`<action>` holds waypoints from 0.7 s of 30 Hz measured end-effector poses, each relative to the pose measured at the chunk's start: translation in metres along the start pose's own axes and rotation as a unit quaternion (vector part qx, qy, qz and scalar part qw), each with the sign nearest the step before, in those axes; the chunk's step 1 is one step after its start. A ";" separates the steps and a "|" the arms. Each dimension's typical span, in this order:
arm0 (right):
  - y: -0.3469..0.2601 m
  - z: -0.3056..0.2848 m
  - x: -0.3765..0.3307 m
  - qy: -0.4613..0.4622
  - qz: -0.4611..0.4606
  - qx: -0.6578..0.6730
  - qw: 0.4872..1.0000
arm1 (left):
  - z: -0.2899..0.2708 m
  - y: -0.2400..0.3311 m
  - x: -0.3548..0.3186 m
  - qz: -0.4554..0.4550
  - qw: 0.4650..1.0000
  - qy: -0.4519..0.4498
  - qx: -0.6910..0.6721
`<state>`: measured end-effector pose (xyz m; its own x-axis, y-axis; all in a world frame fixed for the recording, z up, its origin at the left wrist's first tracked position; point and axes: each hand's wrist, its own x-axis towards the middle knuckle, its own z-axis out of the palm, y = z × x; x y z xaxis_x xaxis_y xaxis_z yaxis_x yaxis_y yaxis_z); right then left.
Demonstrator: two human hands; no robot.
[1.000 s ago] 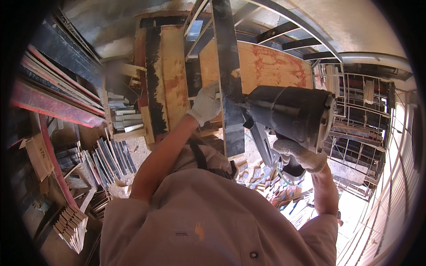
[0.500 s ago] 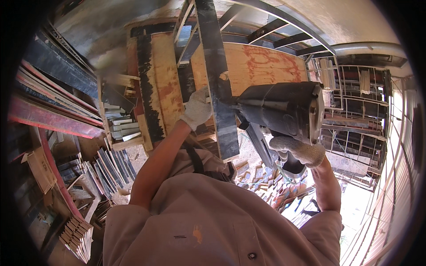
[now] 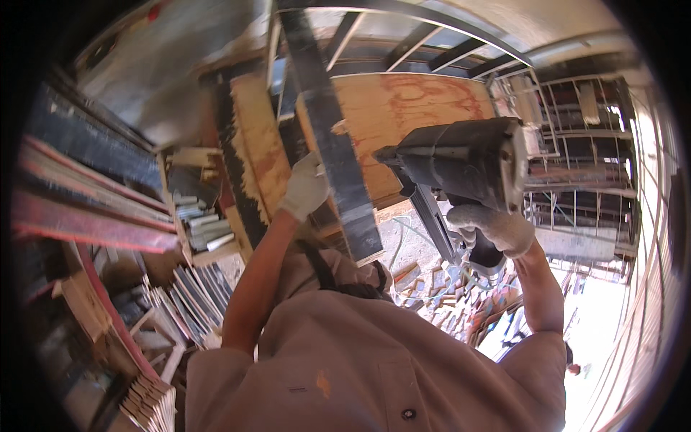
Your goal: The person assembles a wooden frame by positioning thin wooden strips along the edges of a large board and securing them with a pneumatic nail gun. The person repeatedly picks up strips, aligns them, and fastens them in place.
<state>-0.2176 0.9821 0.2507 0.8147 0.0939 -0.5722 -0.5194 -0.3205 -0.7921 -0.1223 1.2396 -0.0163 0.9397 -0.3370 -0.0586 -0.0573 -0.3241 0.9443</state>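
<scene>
A long black-faced board (image 3: pixel 327 122) stretches away from my waist, part of a slatted frame lying on a plywood-topped bench. My left hand (image 3: pixel 304 189), in a pale work glove, closes on the board's left edge, its fingertips partly hidden there. In my gloved right hand (image 3: pixel 495 227) is a black nail gun (image 3: pixel 457 158), gripped by the handle, with its long magazine (image 3: pixel 433 223) slanting down toward me. The gun's nose points left at the board, with a small gap between them.
Plywood (image 3: pixel 410 101) with reddish stains lies beneath the frame. Long boards (image 3: pixel 93 187) are stacked at left, above bundles of short strips (image 3: pixel 194 295). Wood offcuts (image 3: pixel 446 295) and a thin hose litter the ground at right, before a rack of frames (image 3: pixel 583 173).
The nail gun's nose has come away from the board, opening a gap. The whole view has shifted slightly; my left hand stays at the board's edge.
</scene>
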 end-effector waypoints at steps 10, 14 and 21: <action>0.120 -0.104 0.117 0.184 0.111 -0.233 0.948 | 0.025 0.067 -0.027 -0.043 0.972 0.196 -0.121; 0.176 -0.099 0.216 0.091 0.061 -0.390 0.914 | 0.029 0.065 -0.027 -0.065 0.962 0.262 -0.030; 0.332 -0.097 0.335 -0.234 0.008 -0.631 0.739 | 0.028 0.079 -0.030 -0.081 0.950 0.291 0.075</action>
<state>-0.0921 0.8151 -0.1837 0.4785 0.3019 -0.8245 0.3674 -0.9217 -0.1243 -0.1644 1.1988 0.0513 0.9650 0.2604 0.0309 0.0978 -0.4666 0.8791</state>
